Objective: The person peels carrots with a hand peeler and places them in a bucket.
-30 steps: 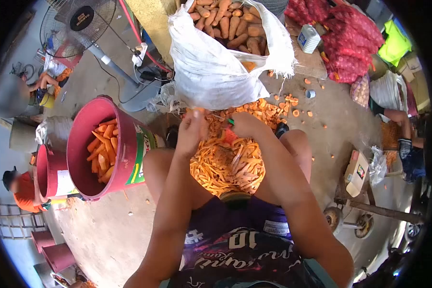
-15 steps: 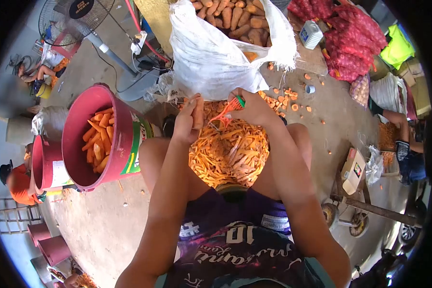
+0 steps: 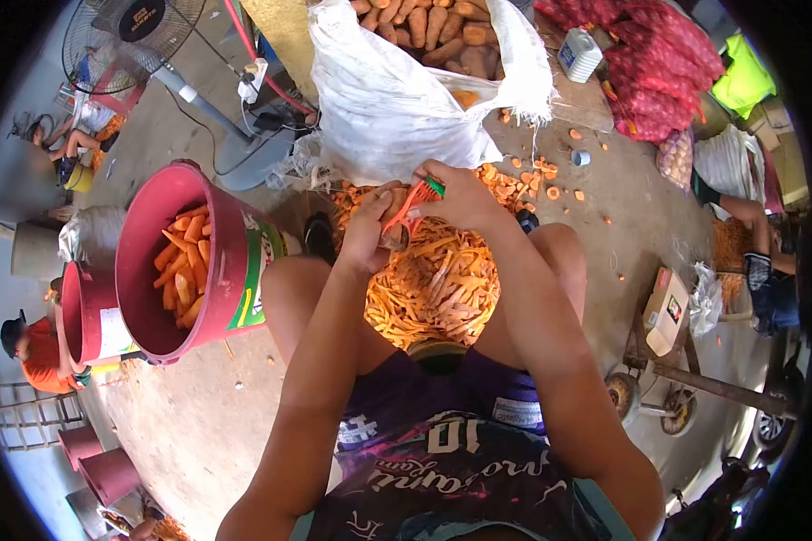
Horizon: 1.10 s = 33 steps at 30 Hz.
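My left hand [image 3: 370,229] is closed around a brownish, unpeeled carrot [image 3: 394,216] above a heap of orange peelings [image 3: 442,293] between my knees. In my right hand [image 3: 456,197] is an orange-red peeler [image 3: 415,200] with a green part at its end. The peeler's head lies against or just over the carrot; exact contact is hard to make out. Just beyond my hands stands a white sack [image 3: 379,108] filled with unpeeled carrots [image 3: 433,32]. To my left, peeled carrots [image 3: 188,270] lie in a large maroon tub [image 3: 140,261].
A standing fan [image 3: 131,36] and its cord are at the far left. Carrot ends [image 3: 552,193] litter the floor right of the sack. Red net bags [image 3: 659,72] and a white jug [image 3: 579,56] stand at upper right. A cart [image 3: 668,388] is at right; other people sit around the edges.
The peeler in my right hand has moved left onto or close to the carrot. My left hand has shifted slightly right and down, tilting the carrot.
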Tool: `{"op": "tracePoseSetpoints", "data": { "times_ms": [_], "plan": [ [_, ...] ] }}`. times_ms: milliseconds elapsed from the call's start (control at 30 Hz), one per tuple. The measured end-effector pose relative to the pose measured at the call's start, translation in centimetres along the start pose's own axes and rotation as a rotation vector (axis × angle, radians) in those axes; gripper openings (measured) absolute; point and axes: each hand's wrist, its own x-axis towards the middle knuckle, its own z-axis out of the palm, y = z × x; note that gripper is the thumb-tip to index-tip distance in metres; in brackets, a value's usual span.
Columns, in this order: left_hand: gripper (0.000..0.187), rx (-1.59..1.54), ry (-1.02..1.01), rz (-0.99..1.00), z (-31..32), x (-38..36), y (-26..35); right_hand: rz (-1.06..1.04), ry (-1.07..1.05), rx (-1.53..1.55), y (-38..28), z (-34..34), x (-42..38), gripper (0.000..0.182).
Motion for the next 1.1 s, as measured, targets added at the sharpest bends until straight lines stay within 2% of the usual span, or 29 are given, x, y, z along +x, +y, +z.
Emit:
{"op": "tracePoseSetpoints", "data": {
  "times_ms": [100,167,233,300,333,433,500,533,567,667,733,767,833,867,1000,1067,1100],
  "plan": [
    [0.036,0.07,-0.05,-0.026,-1.1,-0.1,0.2,0.016,0.094,-0.01,1.0,-0.8,0.7,0.073],
    [0.036,0.126,-0.094,-0.053,-1.0,-0.7,0.4,0.184,0.166,-0.038,1.4,-2.5,1.2,0.073],
    [0.036,0.086,0.021,-0.085,0.0,-1.7,0.9,0.112,0.227,-0.093,2.5,-2.2,1.6,0.07],
    [0.034,0.081,0.045,-0.088,-0.4,-1.7,1.1,0.281,0.212,-0.059,2.7,-2.7,1.8,0.068],
    [0.033,0.078,0.071,-0.098,-0.9,-1.7,1.1,0.28,0.21,-0.059,2.2,-2.6,1.8,0.068],
    [0.034,0.043,0.018,0.003,-2.5,-0.9,0.7,0.247,0.132,0.054,-0.1,-1.3,0.6,0.068],
    [0.034,0.005,0.024,-0.013,-2.3,-0.8,0.7,0.073,-0.023,0.015,-1.7,-0.1,-0.4,0.07],
    [0.034,-0.029,0.026,-0.03,-2.0,-0.8,0.6,-0.103,0.007,0.008,-0.6,1.5,0.0,0.07],
    [0.034,-0.027,0.022,-0.033,-1.4,-0.8,0.6,-0.1,0.011,0.009,0.0,1.4,0.1,0.07],
    [0.036,-0.02,0.005,-0.085,0.1,-1.4,0.7,-0.018,-0.019,0.039,0.3,0.5,0.3,0.069],
    [0.034,0.045,0.024,-0.096,1.3,-2.5,1.6,0.01,0.156,-0.02,1.7,-0.5,0.9,0.067],
    [0.034,0.047,0.023,-0.098,1.2,-2.5,1.5,0.012,0.158,-0.019,2.0,-1.2,1.0,0.067],
    [0.033,0.044,0.042,-0.084,0.4,-2.0,1.1,0.228,0.18,-0.01,1.4,-2.9,1.0,0.064],
    [0.033,0.046,0.042,-0.083,-0.2,-1.7,0.9,0.259,0.199,-0.032,1.5,-3.0,1.3,0.063],
    [0.033,-0.032,0.103,-0.034,-3.7,0.5,-0.5,0.228,0.111,0.03,0.1,-1.2,0.5,0.065],
    [0.032,-0.115,0.18,-0.034,-0.8,-0.7,0.5,-0.096,0.048,-0.005,0.7,1.4,0.2,0.065],
    [0.032,-0.112,0.179,-0.036,-0.8,-0.8,0.4,-0.095,0.05,-0.003,0.2,1.4,0.2,0.065]
  ]
}}
